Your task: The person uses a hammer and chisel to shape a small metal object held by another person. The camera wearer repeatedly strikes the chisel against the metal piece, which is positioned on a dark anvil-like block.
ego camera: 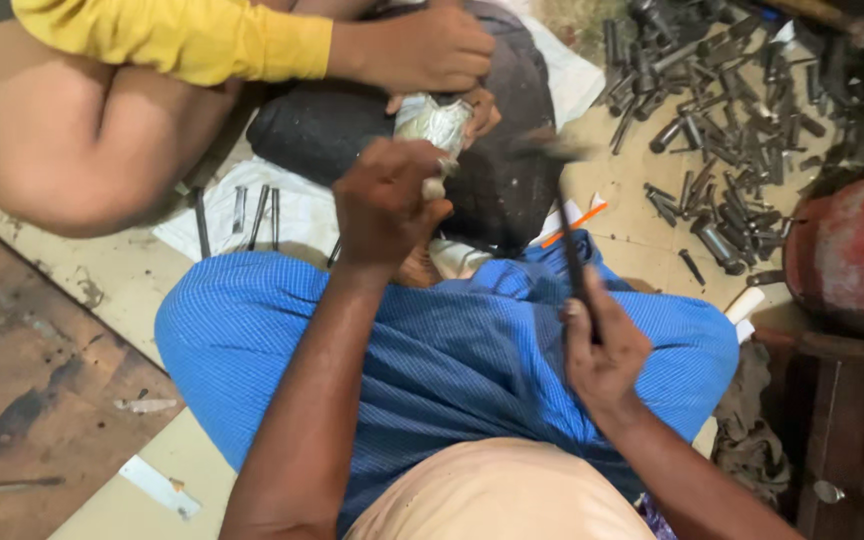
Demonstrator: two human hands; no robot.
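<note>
My left hand (387, 200) is closed around a short metal punch, its tip set against a small silvery embossed piece (434, 122) on a dark rounded pad (497, 190). My right hand (600, 345) grips the dark handle of a hammer (570, 235), whose blurred head is raised just right of the silver piece. Another person's hand (430, 45), in a yellow sleeve, holds the silver piece from the far side. I sit cross-legged in a blue cloth.
A heap of several dark metal punches (727, 120) lies on the floor at the upper right. A few slim tools (257, 212) rest on white paper at the left. A red rounded vessel (857, 250) stands at the right edge. The other person's bare knee (72, 150) fills the upper left.
</note>
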